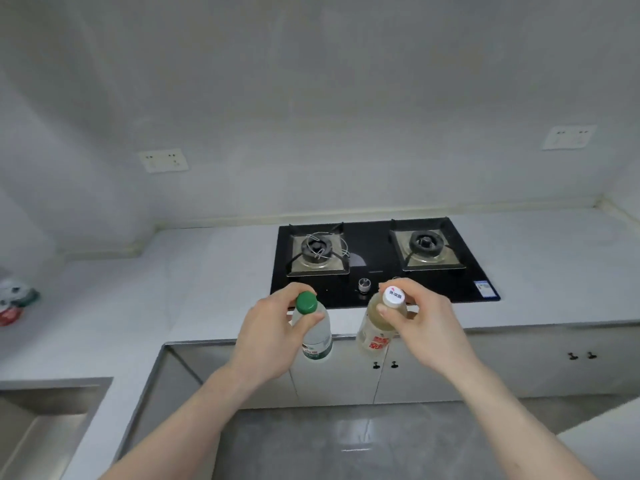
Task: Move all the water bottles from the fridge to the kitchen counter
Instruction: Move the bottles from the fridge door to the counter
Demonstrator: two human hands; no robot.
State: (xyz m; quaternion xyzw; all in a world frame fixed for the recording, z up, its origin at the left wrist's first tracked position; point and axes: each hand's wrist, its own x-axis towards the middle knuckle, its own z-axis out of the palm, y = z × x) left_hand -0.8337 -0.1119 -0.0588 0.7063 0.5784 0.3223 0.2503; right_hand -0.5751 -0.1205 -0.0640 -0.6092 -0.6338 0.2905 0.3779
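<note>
My left hand (268,336) grips a clear bottle with a green cap (313,332) by its neck. My right hand (424,323) holds a yellowish bottle with a white cap and red label (375,330) near its top. Both bottles hang upright in the air, just in front of the white kitchen counter (214,282) edge and near the stove. The fridge is out of view.
A black two-burner gas stove (377,261) is set into the counter straight ahead, with a knob near its front edge. A steel sink (38,420) lies at lower left. Colourful packets (15,303) rest on the counter's far left. White cabinet doors (415,372) run below.
</note>
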